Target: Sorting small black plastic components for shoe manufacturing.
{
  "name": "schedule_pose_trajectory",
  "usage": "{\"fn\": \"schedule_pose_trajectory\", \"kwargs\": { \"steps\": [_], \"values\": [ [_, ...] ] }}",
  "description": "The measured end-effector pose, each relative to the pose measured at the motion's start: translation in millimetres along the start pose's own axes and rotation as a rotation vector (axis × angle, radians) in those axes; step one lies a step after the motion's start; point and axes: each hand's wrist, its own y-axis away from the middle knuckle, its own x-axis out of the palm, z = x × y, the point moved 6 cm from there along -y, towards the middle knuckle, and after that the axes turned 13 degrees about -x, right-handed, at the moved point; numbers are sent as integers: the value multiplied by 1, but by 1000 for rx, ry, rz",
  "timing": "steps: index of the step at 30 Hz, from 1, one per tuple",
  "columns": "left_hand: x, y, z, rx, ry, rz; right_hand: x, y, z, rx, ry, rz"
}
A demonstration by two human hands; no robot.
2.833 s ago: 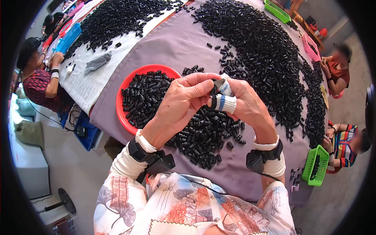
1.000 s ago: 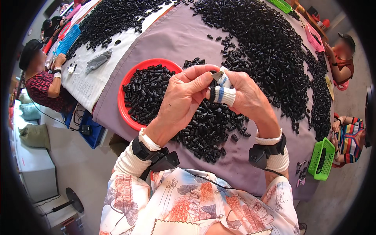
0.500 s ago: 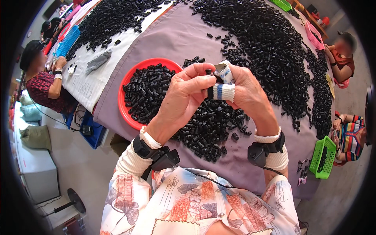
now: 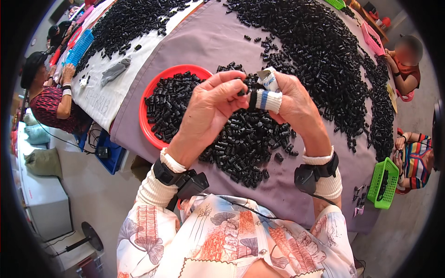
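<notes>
Above a heap of small black plastic parts (image 4: 248,153), my two hands are close together. My left hand (image 4: 206,104) is closed, its thumb and forefinger pinching one small black plastic part (image 4: 241,93), mostly covered by the fingers. My right hand (image 4: 296,99) is closed around a short tool with a flat, dull metal blade (image 4: 265,73) and a pale wrapping. A white knit band with blue and black stripes (image 4: 268,100) covers a finger or the thumb of that hand. To the left of the heap, a red round basin (image 4: 144,116) is full of similar black parts.
A large pile of black parts (image 4: 320,69) spreads over the mauve tablecloth (image 4: 185,48) at far right. A green basket (image 4: 387,199) stands at the right edge. Co-workers sit to the left (image 4: 55,99) and right (image 4: 408,69). A grey plastic bag (image 4: 116,72) lies on the white cloth.
My left hand has drawn slightly left, away from the blade, and its fingers have curled more around the black part. My right hand has shifted slightly right, keeping the tool.
</notes>
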Motion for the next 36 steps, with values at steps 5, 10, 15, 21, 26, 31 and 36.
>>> {"fn": "schedule_pose_trajectory", "kwargs": {
  "steps": [5,10,15,21,26,31,36],
  "values": [
    [-43,19,-22,130,-229,-270,-7,6,-2,-31,19,-18],
    [-92,50,-42,314,-928,-711,-16,10,-13,7,26,-3],
    [-65,28,-2,162,-1065,-508,-15,9,-14,29,-11,-2],
    [-21,-13,69,311,-1532,-207,-17,16,-17,-2,68,8],
    [-16,-26,92,392,-1728,-200,-25,22,-29,13,68,-18],
    [-11,-28,90,473,-1693,-170,-29,28,-30,30,13,-25],
    [-23,-27,70,58,-994,-188,-32,33,-35,59,23,-29]
  ]
}}
